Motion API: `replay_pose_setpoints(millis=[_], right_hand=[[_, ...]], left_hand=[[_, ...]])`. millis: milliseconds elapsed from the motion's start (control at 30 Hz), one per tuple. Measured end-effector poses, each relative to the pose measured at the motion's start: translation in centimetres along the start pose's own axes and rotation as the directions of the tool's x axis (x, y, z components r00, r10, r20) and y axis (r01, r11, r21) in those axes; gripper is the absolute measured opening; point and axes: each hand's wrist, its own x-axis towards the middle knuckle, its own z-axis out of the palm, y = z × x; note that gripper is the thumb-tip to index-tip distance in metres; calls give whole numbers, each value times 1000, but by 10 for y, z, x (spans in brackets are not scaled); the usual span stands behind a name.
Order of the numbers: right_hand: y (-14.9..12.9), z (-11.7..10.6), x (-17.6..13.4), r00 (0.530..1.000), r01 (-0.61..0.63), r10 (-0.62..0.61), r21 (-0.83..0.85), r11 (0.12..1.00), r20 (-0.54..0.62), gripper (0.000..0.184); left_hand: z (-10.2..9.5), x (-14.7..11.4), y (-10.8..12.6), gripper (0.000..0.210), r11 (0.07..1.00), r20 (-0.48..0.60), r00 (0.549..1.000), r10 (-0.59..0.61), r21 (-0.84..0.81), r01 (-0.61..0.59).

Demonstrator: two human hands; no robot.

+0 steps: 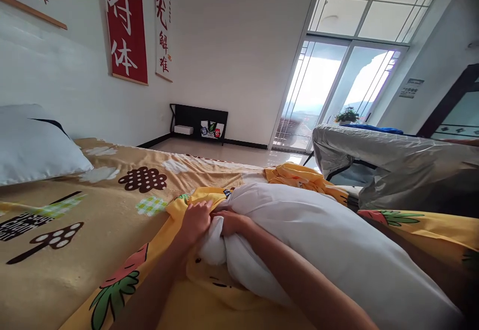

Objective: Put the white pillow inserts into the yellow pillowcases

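Note:
A bulky white quilt (318, 225) lies bunched across the yellow printed cover (175, 290) in front of me. My left hand (198, 216) is closed, its fingers curled over a fold of the yellow cover. Close beside it, my right hand (229, 222) is closed on the quilt where its end narrows into a bunched white corner. That corner hangs below my right hand, over the cover. Folds of cloth partly hide the fingertips of both hands.
Under the cover lies a tan patterned bed sheet (112, 225). A white pillow (37, 145) rests at the left. More yellow cloth (299, 175) lies at the bed's far edge. Beyond stand a low black shelf (198, 115) and, at right, a table with a silvery covering (396, 145).

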Motion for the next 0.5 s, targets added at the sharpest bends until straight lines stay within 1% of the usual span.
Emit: replay_pose_setpoints(millis=[67, 133, 200, 267, 333, 367, 433, 500], right_hand=[[-18, -2, -16, 999, -24, 24, -3, 1000, -34, 29], [-42, 1, -39, 989, -68, 62, -38, 997, -138, 36], [-66, 11, -67, 952, -119, 81, -113, 987, -295, 44], [-79, 26, -96, 906, -131, 38, -195, 972, -422, 49], [-77, 40, -120, 882, -100, -18, -225, 969, -472, 50], [-69, 43, -129, 877, -89, -18, -200, 976, -480, 50], [-47, 41, -140, 876, -98, 54, -68, 993, -480, 48], [-23, 28, -143, 873, -119, 162, 123, 985, -461, 49]], left_hand=[[0, 1, -8, 28, 1000, 24, 1000, -20, 11, 20], [-1, 1, -16, 29, 999, 40, 999, -30, 12, 30], [-2, 1, -19, 29, 999, 48, 998, -32, 9, 31], [-8, -2, -16, 28, 999, 42, 999, -32, 14, 32], [-20, -10, -4, 27, 999, 18, 1000, -16, 35, 15], [-26, -16, 4, 27, 999, 7, 1000, 9, 37, -9], [-38, -29, 20, 23, 997, 7, 997, 77, 23, -78], [-40, -43, 32, 22, 993, 59, 991, 120, -2, -120]])
